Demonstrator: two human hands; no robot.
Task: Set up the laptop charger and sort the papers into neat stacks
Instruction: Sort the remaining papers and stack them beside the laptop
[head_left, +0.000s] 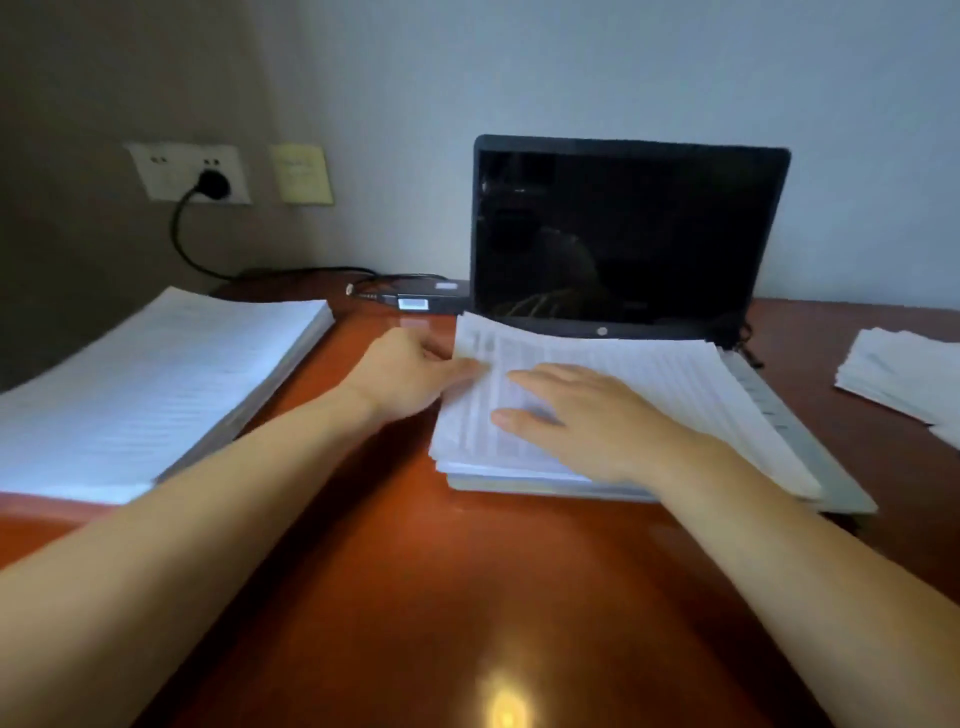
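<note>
1. The open laptop (623, 234) stands at centre right of the frame on the desk (415, 597); its screen is dark.
2. The centre stack (675, 384) of printed papers lies on the laptop's keyboard deck and covers most of it.
3. The right hand (587, 421) rests flat on the centre stack, fingers straight and slightly spread.
4. The left hand (405, 376) pinches the stack's left edge: the thumb lies on top and the other fingers are hidden underneath. The edge is blurred.
5. The left stack (156, 384) lies at the left of the frame and the right stack (904, 379) at the right edge, both well apart from the hands.
6. The charger brick (421, 296) lies just left of the laptop screen.
7. The plug (213, 183) sits in the wall socket (166, 176) at upper left.
</note>
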